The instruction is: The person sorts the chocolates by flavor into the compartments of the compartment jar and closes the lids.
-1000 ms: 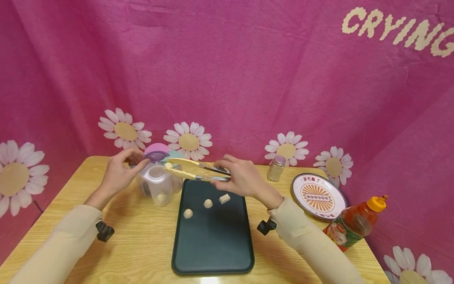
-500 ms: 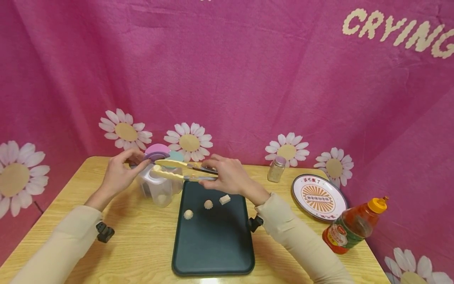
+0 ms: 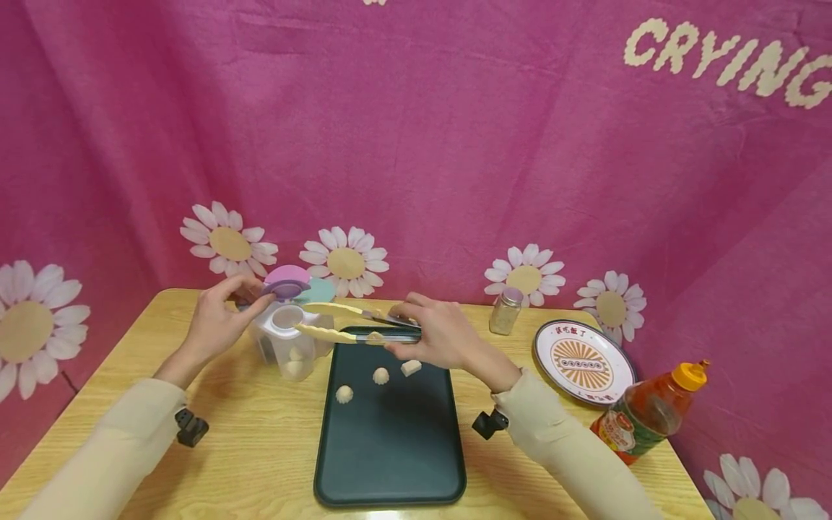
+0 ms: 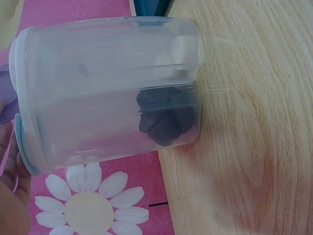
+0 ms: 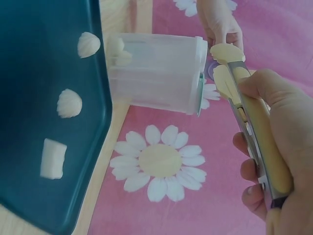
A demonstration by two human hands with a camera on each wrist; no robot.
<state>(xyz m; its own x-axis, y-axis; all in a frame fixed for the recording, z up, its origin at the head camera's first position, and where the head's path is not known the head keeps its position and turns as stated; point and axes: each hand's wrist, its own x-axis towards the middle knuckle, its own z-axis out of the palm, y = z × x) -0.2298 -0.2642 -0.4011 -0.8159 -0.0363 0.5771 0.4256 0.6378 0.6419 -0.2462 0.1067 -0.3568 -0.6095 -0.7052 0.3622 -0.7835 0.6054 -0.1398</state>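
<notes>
Head view shows the right hand point(image 3: 437, 338) gripping cream plastic tongs point(image 3: 351, 323), tips parted and empty, just beside the clear plastic compartment jar point(image 3: 289, 344). Left hand point(image 3: 217, 320) pinches that jar's purple flip lid point(image 3: 287, 288); the dark green tray point(image 3: 390, 440) lies just right of the jar.

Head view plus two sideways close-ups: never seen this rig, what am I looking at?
No machine: a person wears three cameras. The wide picture comes from the head; the close-ups come from each wrist, so they look tilted.

On the wooden table lies a dark tray with three small pale pieces. Beside it stands a clear container with a few pieces inside. Further right are a shaker jar, a patterned plate and a sauce bottle.

The left hand holds the container's purple flip lid. The right hand grips cream tongs, tips apart near the container's mouth.
</notes>
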